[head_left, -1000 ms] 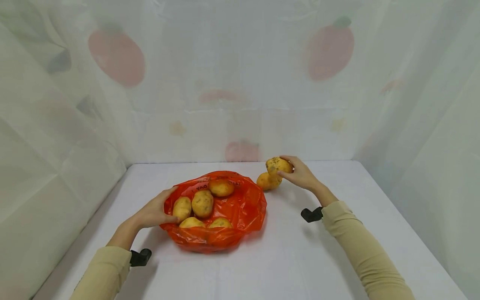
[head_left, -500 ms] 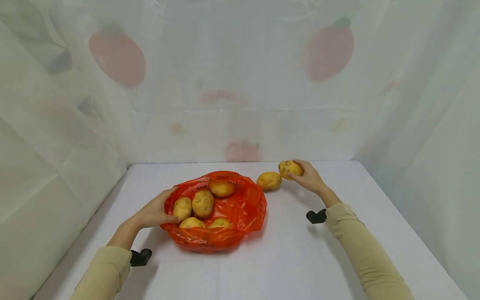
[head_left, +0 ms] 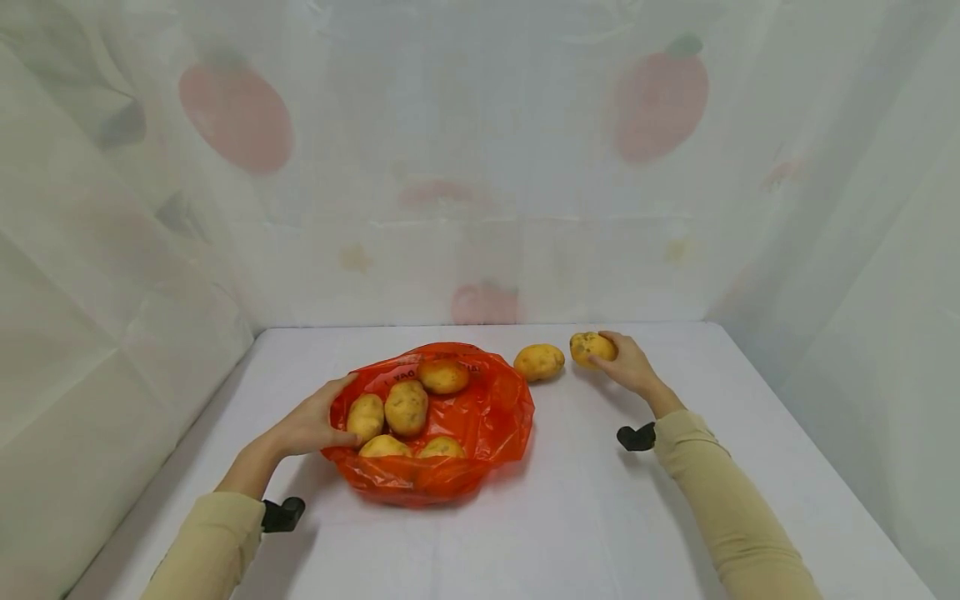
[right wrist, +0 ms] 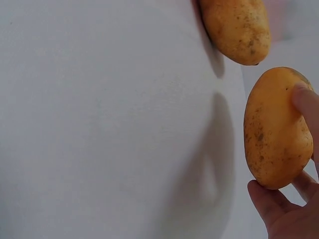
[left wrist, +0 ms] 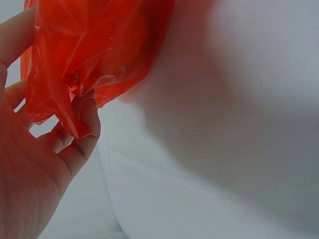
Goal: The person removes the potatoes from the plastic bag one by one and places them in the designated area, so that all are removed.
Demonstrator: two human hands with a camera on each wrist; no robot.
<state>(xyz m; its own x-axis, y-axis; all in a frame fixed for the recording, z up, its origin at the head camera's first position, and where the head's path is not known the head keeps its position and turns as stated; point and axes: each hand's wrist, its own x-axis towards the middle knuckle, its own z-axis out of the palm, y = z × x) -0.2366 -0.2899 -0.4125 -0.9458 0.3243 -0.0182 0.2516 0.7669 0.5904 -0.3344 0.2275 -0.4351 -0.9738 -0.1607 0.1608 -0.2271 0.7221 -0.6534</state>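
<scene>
My left hand (head_left: 309, 421) grips the left rim of a red plastic bag (head_left: 487, 421), its thumb over the edge. In the left wrist view the fingers curl round the bag's crumpled film. Inside the bag lie several potatoes, among them a potato (head_left: 406, 407) near the middle. At the back right, my right hand (head_left: 632, 367) holds a potato (head_left: 589, 349) between thumb and fingers. The right wrist view shows this held potato (right wrist: 274, 129) just above the cloth, its shadow beside it. Another potato (head_left: 539, 362) lies on the table between the bag and my right hand.
A white cloth covers the table (head_left: 570, 517). White curtains with printed fruit (head_left: 660, 104) enclose the back and both sides. Each wrist carries a small black camera mount (head_left: 636, 437).
My right hand has moved right and down with its potato, away from the potato lying on the table. The left hand and the bag have stayed in place.
</scene>
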